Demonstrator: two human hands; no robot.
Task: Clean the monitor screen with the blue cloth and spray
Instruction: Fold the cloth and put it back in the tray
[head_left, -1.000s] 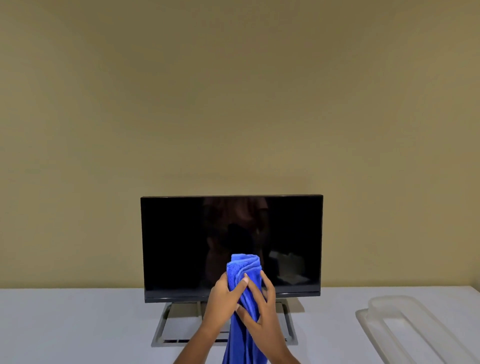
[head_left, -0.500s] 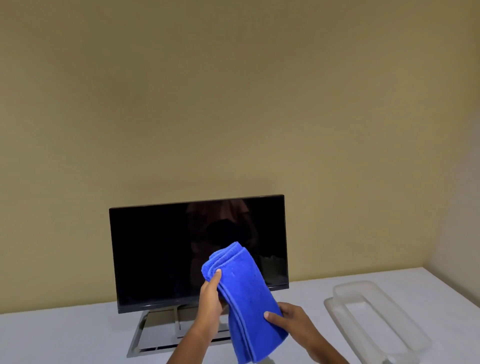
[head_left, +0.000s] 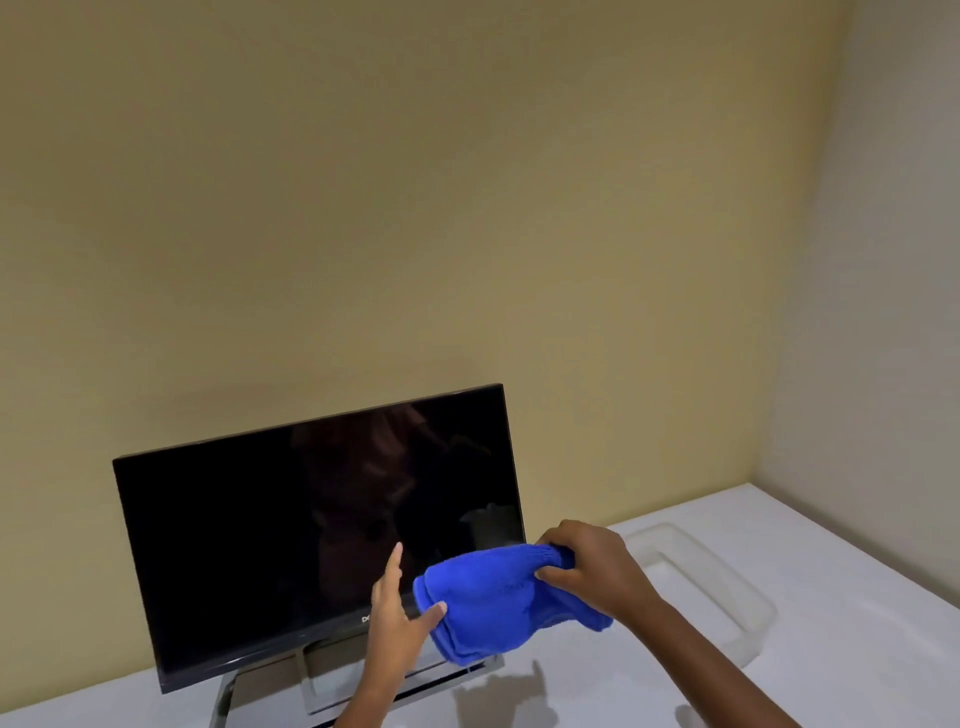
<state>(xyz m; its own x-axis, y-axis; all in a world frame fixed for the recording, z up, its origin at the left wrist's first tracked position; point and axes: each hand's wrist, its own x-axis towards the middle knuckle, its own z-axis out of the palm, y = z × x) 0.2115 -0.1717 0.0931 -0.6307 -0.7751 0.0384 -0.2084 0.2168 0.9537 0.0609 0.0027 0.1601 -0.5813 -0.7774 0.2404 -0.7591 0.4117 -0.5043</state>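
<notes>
The soft bright blue cloth (head_left: 493, 597) is one plain colour all over. The flat black monitor screen (head_left: 260, 545) is dark and shiny, on a silver-grey metal stand (head_left: 309, 675). The smooth white table (head_left: 857, 571) is plain. The cloudy clear plastic tray (head_left: 748, 597) by its right edge looks milky. The painted wall (head_left: 415, 208) is plain yellow-tan.

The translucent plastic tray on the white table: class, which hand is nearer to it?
Right. The right hand, gripping the blue cloth, is just left of the translucent plastic tray; the left hand is farther left, before the black monitor.
</notes>
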